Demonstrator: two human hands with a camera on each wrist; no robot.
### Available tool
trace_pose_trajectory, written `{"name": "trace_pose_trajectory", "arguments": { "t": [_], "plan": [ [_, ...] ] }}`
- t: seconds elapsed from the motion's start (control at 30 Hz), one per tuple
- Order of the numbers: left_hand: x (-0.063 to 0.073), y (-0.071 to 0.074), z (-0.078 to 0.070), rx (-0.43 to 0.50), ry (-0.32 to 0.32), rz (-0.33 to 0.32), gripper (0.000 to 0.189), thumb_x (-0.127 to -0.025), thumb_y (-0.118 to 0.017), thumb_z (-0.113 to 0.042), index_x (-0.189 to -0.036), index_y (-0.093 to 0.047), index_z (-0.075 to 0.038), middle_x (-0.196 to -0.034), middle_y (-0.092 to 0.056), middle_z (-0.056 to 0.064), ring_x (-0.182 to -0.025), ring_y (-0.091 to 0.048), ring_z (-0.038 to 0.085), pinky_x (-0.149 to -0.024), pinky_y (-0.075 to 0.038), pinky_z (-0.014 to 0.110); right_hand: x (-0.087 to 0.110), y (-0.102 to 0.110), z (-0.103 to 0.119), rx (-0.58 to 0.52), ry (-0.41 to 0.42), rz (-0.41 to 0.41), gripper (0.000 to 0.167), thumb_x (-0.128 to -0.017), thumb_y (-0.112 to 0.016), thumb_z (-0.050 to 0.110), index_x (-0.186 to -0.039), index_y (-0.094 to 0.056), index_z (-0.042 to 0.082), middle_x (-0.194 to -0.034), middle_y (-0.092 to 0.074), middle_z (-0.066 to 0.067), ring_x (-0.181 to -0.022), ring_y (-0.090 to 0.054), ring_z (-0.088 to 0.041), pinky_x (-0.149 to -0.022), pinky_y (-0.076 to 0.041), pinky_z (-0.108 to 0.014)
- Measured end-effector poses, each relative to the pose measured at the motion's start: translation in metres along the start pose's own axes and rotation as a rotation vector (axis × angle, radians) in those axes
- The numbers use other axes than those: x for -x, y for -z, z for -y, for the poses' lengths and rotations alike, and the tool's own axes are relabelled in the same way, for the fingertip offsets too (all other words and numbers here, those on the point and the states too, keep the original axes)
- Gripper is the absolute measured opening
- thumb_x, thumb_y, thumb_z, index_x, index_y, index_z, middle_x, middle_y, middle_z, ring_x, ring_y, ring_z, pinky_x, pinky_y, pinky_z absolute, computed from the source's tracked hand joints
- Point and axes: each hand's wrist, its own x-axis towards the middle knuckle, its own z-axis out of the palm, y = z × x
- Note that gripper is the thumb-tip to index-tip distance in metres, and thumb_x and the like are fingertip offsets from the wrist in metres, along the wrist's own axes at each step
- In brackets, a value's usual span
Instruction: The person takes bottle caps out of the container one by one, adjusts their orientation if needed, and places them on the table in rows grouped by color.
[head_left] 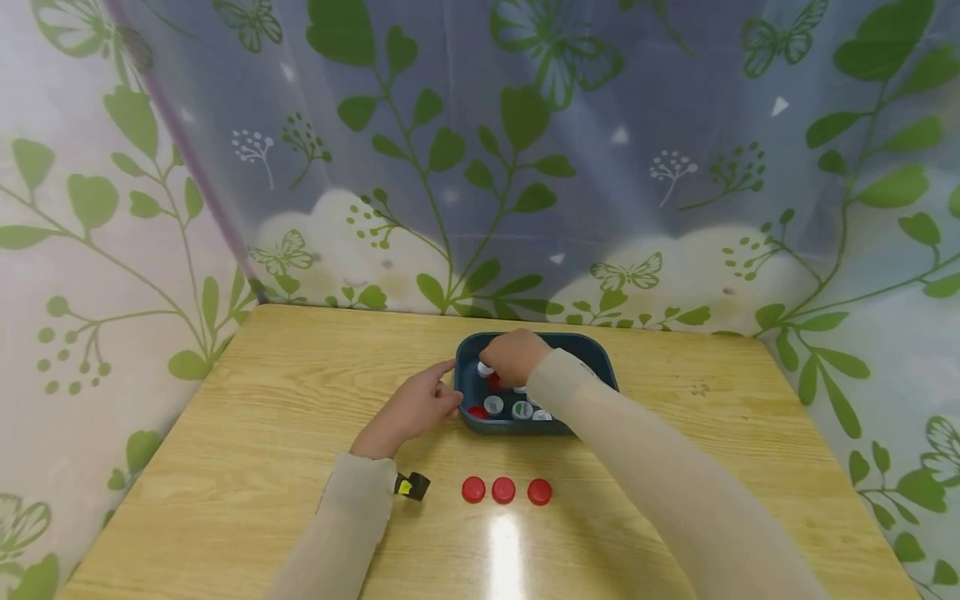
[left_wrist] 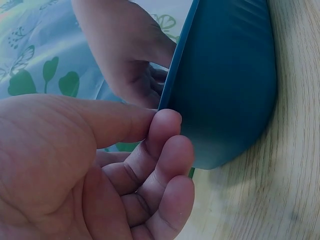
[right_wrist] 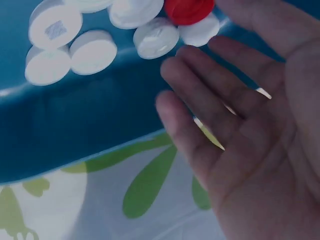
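Observation:
A dark teal plastic tray holds several white and red bottle caps. At its left end, my left hand pinches the rim between thumb and fingertips; the left wrist view shows the grip on the tray wall. My right hand reaches down inside the tray. In the right wrist view its fingers are spread and slightly bent, close to a red cap and a white cap. No cap is seen between thumb and fingers there. The right forearm hides part of the tray.
Three red caps lie in a row on the wooden table, in front of the tray. A printed leaf-and-butterfly curtain stands behind the table and along both sides. A small black-and-yellow device sits at the left wrist.

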Motion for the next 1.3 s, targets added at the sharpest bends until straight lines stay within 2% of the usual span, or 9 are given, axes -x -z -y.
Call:
{"name": "trace_pose_trajectory", "arguments": {
  "t": [0.13, 0.27, 0.43, 0.6, 0.8, 0.93, 1.1, 1.2, 1.3],
  "plan": [
    [-0.001, -0.006, 0.001, -0.004, -0.012, 0.01, 0.064, -0.104, -0.062, -0.018, -0.161, -0.035, -0.008, -0.077, -0.066, 0.007, -0.063, -0.051, 0.015, -0.063, -0.041, 0.032, 0.005, -0.006, 0.007, 0.017, -0.029, 0.061, 0.011, -0.093, -0.078, 0.015, -0.102, -0.073, 0.015, -0.091, -0.071, 0.0, -0.082, -0.065, -0.019, -0.084, -0.055, -0.038],
    [0.0, -0.013, 0.0, -0.005, -0.019, 0.02, 0.063, -0.104, -0.062, -0.017, -0.161, -0.035, -0.007, -0.074, -0.065, 0.003, -0.063, -0.052, 0.015, -0.062, -0.04, 0.032, 0.009, -0.014, 0.012, 0.064, -0.045, 0.074, 0.014, -0.094, -0.076, 0.013, -0.107, -0.072, 0.014, -0.097, -0.074, -0.004, -0.089, -0.07, -0.02, -0.086, -0.057, -0.039],
    [0.002, -0.02, -0.005, 0.004, -0.012, 0.044, 0.065, -0.104, -0.063, -0.018, -0.161, -0.034, -0.008, -0.078, -0.067, 0.007, -0.064, -0.054, 0.015, -0.064, -0.042, 0.032, 0.016, -0.027, 0.013, 0.096, -0.086, 0.09, 0.013, -0.1, -0.07, 0.014, -0.111, -0.076, 0.012, -0.1, -0.076, -0.007, -0.09, -0.073, -0.022, -0.083, -0.059, -0.04],
    [0.002, -0.026, -0.005, 0.003, -0.005, 0.052, 0.064, -0.104, -0.062, -0.018, -0.161, -0.034, -0.008, -0.08, -0.068, 0.012, -0.063, -0.053, 0.016, -0.062, -0.041, 0.032, 0.024, -0.039, 0.008, 0.111, -0.123, 0.082, 0.009, -0.098, -0.071, 0.013, -0.101, -0.079, 0.01, -0.095, -0.076, -0.007, -0.088, -0.073, -0.022, -0.082, -0.059, -0.04],
    [-0.001, -0.026, -0.005, -0.021, -0.013, 0.059, 0.064, -0.104, -0.063, -0.019, -0.16, -0.035, -0.008, -0.078, -0.066, 0.006, -0.065, -0.055, 0.016, -0.062, -0.042, 0.031, 0.03, -0.038, -0.008, 0.046, -0.08, 0.012, 0.009, -0.091, -0.08, 0.018, -0.092, -0.076, 0.009, -0.09, -0.073, -0.005, -0.082, -0.069, -0.021, -0.076, -0.058, -0.039],
    [-0.003, -0.019, -0.007, -0.036, 0.002, 0.048, 0.064, -0.104, -0.063, -0.021, -0.161, -0.035, -0.009, -0.08, -0.066, 0.007, -0.067, -0.056, 0.019, -0.063, -0.042, 0.032, 0.042, -0.017, -0.023, -0.144, -0.03, -0.129, 0.013, -0.092, -0.078, 0.024, -0.096, -0.072, 0.013, -0.095, -0.065, -0.002, -0.085, -0.061, -0.02, -0.076, -0.053, -0.038],
    [-0.005, -0.009, -0.007, -0.057, 0.029, 0.056, 0.065, -0.106, -0.061, -0.024, -0.163, -0.031, -0.012, -0.085, -0.067, 0.009, -0.073, -0.058, 0.02, -0.067, -0.044, 0.032, 0.08, 0.004, -0.032, -0.523, 0.032, -0.287, 0.015, -0.097, -0.074, 0.031, -0.105, -0.072, 0.02, -0.102, -0.066, 0.006, -0.096, -0.063, -0.021, -0.086, -0.053, -0.037],
    [-0.006, -0.003, -0.005, -0.067, 0.035, 0.039, 0.066, -0.106, -0.061, -0.025, -0.163, -0.03, -0.012, -0.088, -0.068, 0.009, -0.076, -0.059, 0.021, -0.071, -0.046, 0.033, 0.106, 0.005, -0.034, -0.789, 0.084, -0.351, 0.015, -0.097, -0.074, 0.028, -0.11, -0.071, 0.02, -0.1, -0.067, 0.006, -0.094, -0.064, -0.021, -0.085, -0.054, -0.037],
    [-0.006, 0.001, 0.0, -0.079, 0.046, 0.033, 0.066, -0.106, -0.06, -0.025, -0.163, -0.03, -0.012, -0.09, -0.069, 0.009, -0.079, -0.06, 0.021, -0.075, -0.047, 0.035, 0.129, -0.004, -0.035, -1.01, 0.126, -0.389, 0.022, -0.1, -0.07, 0.02, -0.122, -0.068, 0.014, -0.103, -0.065, -0.001, -0.09, -0.06, -0.023, -0.081, -0.052, -0.034]
  ]
}}
